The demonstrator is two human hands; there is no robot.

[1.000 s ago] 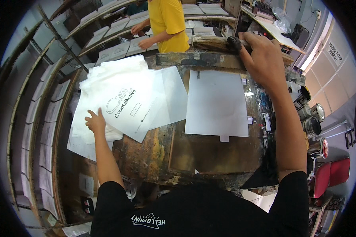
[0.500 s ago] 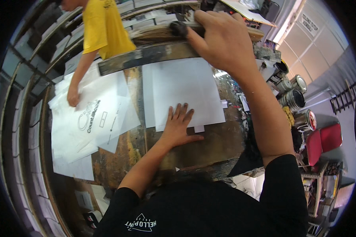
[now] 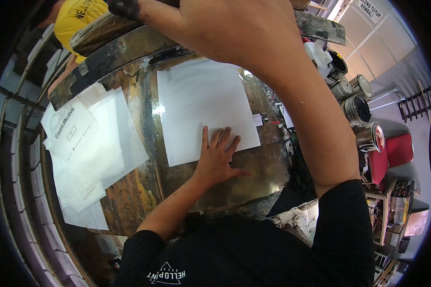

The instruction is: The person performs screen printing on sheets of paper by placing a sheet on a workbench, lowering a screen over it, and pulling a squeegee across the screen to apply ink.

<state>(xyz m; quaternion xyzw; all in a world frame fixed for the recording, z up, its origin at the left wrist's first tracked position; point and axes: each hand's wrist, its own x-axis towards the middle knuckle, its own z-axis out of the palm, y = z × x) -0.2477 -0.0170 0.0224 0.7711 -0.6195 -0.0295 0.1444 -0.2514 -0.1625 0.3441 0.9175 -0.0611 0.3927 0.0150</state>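
My left hand lies flat, fingers spread, on the lower edge of a white sheet of paper. The sheet rests on a dark, stained board in front of me. High in the view, my right hand is closed on an ink-stained wooden frame, raised above the far side of the board. Its thumb is dark at the tip; the other fingers are mostly out of view. A small pale tab sits by the sheet's right edge. To the left lie overlapping printed sheets.
A person in a yellow shirt stands at the far left, partly behind the frame. Tall racks line the left. On the right are several cans, a red chair and a shelf. Black cloth lies at the board's near right corner.
My right hand and the frame look larger, closer and further left. The white sheets under my left hand now overlap evenly. The other person's hand has left the printed sheets.
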